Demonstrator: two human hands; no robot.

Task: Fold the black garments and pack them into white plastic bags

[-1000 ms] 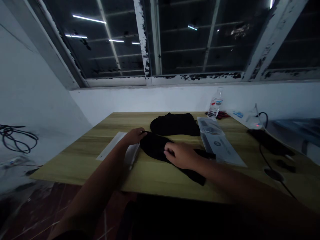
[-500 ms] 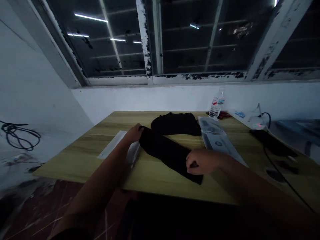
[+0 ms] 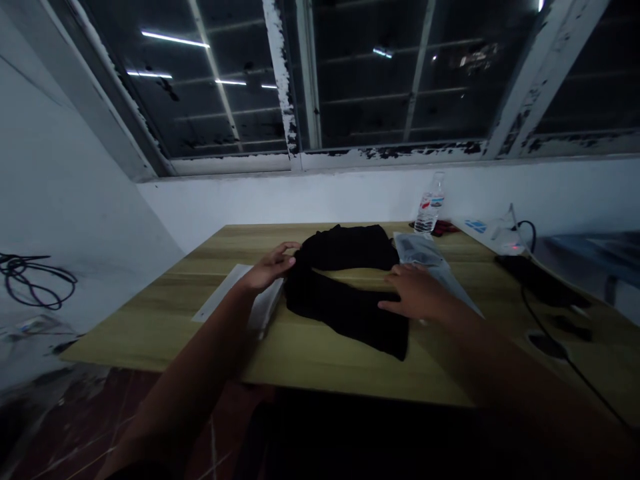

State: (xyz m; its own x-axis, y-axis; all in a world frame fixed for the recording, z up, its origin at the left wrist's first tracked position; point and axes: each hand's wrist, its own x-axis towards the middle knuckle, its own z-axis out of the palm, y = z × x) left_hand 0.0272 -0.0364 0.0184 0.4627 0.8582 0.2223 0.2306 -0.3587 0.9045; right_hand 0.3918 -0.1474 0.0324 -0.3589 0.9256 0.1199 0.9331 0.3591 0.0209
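Observation:
A black cloth garment (image 3: 345, 303) lies on the wooden table in front of me. Its front length slants down to the right, and a second black cloth length (image 3: 355, 247) lies behind it; at the left they meet, but I cannot tell whether they are one piece. My left hand (image 3: 270, 268) is at the left end of the cloth, fingers apart, fingertips at its edge. Over the right end of the front length is my right hand (image 3: 413, 293), fingers stretched out, thumb apart. Whether it touches the cloth is unclear.
White plastic packaging (image 3: 265, 308) lies beneath my left forearm. A clear printed bag (image 3: 440, 263) lies behind my right hand. A water bottle (image 3: 430, 203) stands at the back. On the right are a dark flat object (image 3: 540, 280), a cable and a round table hole (image 3: 547, 345).
Both hands have let go of the front cloth and opened. The cloth's left end now lies against the rear length. My right hand has moved slightly up and away.

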